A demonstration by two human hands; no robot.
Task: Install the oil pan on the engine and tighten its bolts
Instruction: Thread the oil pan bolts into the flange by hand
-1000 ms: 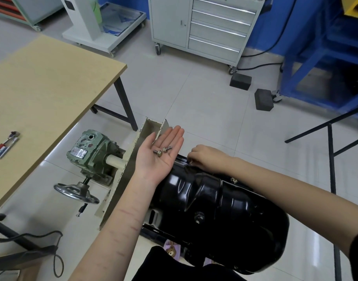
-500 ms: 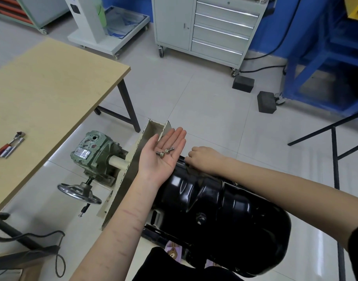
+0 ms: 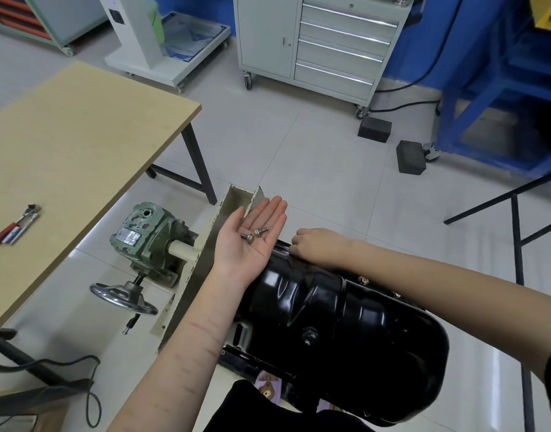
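Note:
A glossy black oil pan (image 3: 346, 325) lies bottom-up on the engine at lower centre, on a stand. My left hand (image 3: 252, 238) is held palm up over the pan's far-left end, with two silver bolts (image 3: 254, 234) resting loose in the palm. My right hand (image 3: 317, 246) rests fingers-down on the pan's far flange near its corner; its fingertips are curled and I cannot see what they pinch. Small bolt heads (image 3: 364, 279) show along the far flange behind my right forearm.
A green gearbox (image 3: 149, 238) with a handwheel (image 3: 122, 299) is fixed to the stand's cream upright (image 3: 205, 260) at left. A wooden table (image 3: 65, 157) with red-handled pliers (image 3: 16, 224) stands at left. Grey drawer cabinet (image 3: 324, 42), black blocks (image 3: 409, 157) and a black frame (image 3: 517, 244) lie beyond.
The view has shifted slightly. My right hand has slid a little along the flange; my left palm still holds the two bolts in the same place.

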